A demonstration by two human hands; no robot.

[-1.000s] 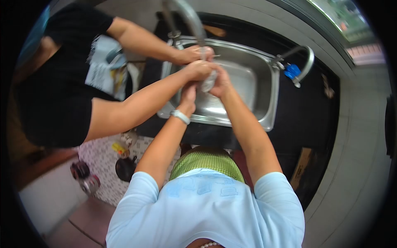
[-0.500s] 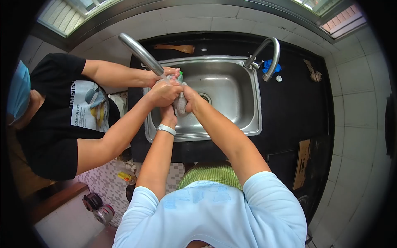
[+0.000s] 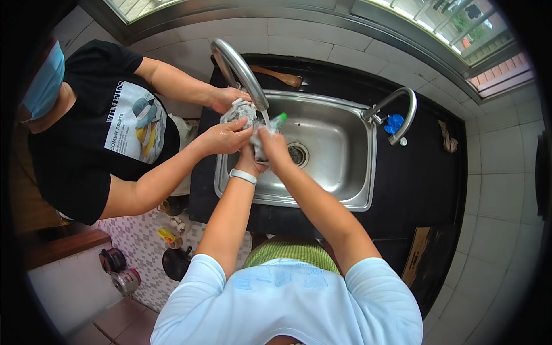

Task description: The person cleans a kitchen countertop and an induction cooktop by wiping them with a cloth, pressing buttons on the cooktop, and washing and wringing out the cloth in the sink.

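Note:
Over the left side of the steel sink [image 3: 339,202], my right hand [image 3: 272,147] is closed on a wet grey-white cloth [image 3: 259,152]. Beneath it, my left hand [image 3: 250,162] grips the same cloth from below, its fingers partly hidden. Water falls from the near faucet [image 3: 244,72] close to my right hand. A co-worker's hands, at the sink's left edge, hold another bunched greyish cloth [image 3: 241,109] right beside mine. Just past my right hand shows something with a bright green end [image 3: 282,117]; what it belongs to is unclear.
A second faucet [image 3: 411,106] rises at the sink's right corner, near a blue crumpled item [image 3: 394,123]. A wooden spatula [image 3: 282,76] lies behind the sink. The co-worker [image 3: 75,144] stands close on my left. A brown crumpled item [image 3: 447,137] rests on the right counter.
The view has shifted, so the sink sits further right and lower. The co-worker's hands have moved apart from mine and loosened, exposing their bunched cloth. My hands remain on the cloth.

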